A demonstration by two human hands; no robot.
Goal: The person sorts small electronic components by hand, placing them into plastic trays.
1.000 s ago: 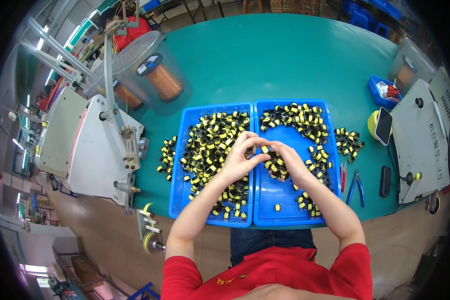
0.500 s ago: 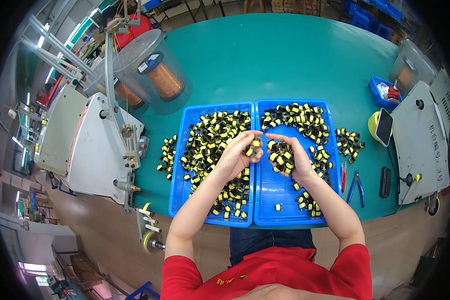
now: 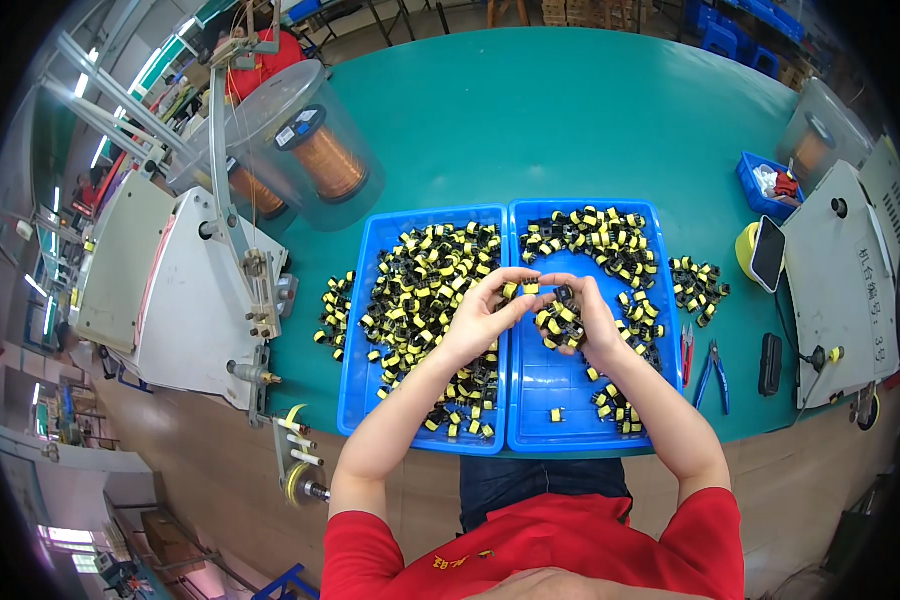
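Note:
Over the inner edges of two blue trays, my hands meet at the fingertips. My left hand (image 3: 476,325) pinches small taped coil bobbins, among them a yellow and black coil bobbin (image 3: 530,287) at the fingertips. Cupped in my right hand (image 3: 601,328) is a clump of coil bobbins (image 3: 561,322) of the same kind. The left blue tray (image 3: 356,400) is heaped with such bobbins. In the right blue tray (image 3: 545,385) they lie along the far and right sides, and a single bobbin (image 3: 557,414) sits near the front.
Loose bobbins (image 3: 698,290) lie outside the trays on the green table (image 3: 450,120). Right of them are red-handled pliers (image 3: 687,355), blue-handled cutters (image 3: 713,378), a black case (image 3: 770,364) and a phone (image 3: 768,254). Winding machines (image 3: 205,300) flank the table; copper wire spools (image 3: 330,160) stand far left.
My left hand has moved slightly right, and its fingers now reach my right hand's fingertips. A bobbin has come up between them; the clump in my right hand has shifted and looks smaller.

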